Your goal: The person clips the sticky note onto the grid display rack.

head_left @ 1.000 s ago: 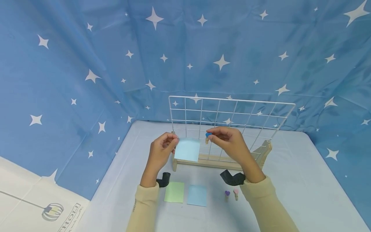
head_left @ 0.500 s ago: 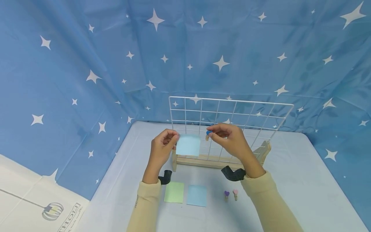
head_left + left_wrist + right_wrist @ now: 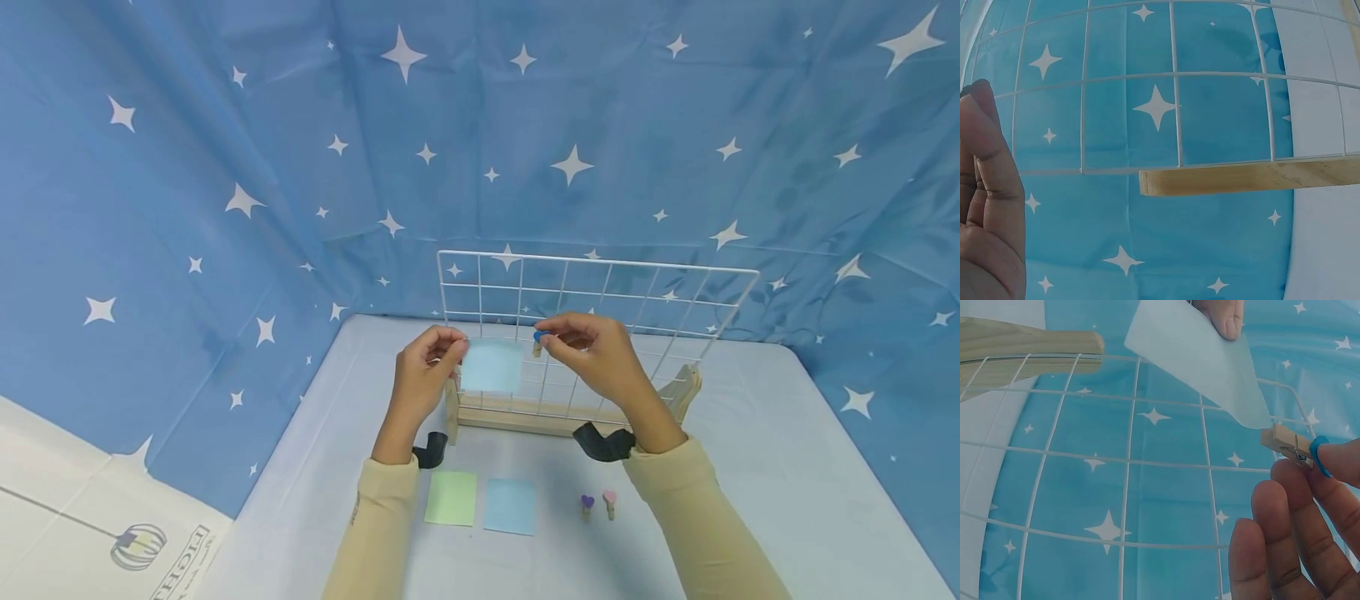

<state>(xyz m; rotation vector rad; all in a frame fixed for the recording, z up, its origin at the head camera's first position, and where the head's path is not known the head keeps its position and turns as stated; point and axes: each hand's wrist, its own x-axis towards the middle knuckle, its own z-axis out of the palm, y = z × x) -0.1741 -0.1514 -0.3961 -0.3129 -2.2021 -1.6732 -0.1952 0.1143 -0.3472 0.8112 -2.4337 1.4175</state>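
Pinching a pale blue note (image 3: 491, 367) by its upper left corner, your left hand (image 3: 425, 372) holds it in front of the wire rack (image 3: 600, 262). Your right hand (image 3: 592, 354) pinches a blue-heart clothespin (image 3: 537, 344) near the note's right edge. A green sheet (image 3: 451, 498) and a blue sheet (image 3: 510, 507) lie nearer you.

The person wears long beige sleeves, plain and smooth: a left sleeve (image 3: 375, 529) and a right sleeve (image 3: 701, 521), each ending at the wrist in a broad cuff of the same cloth. Small dark lettering (image 3: 355, 510), too small to read, runs along the left sleeve's outer side. On the inner side of each wrist sits a black, elbow-shaped piece with a blunt end, the left wrist piece (image 3: 431, 451) and the right wrist piece (image 3: 602, 444). The left hand (image 3: 424, 372) and right hand (image 3: 594, 354) are bare.
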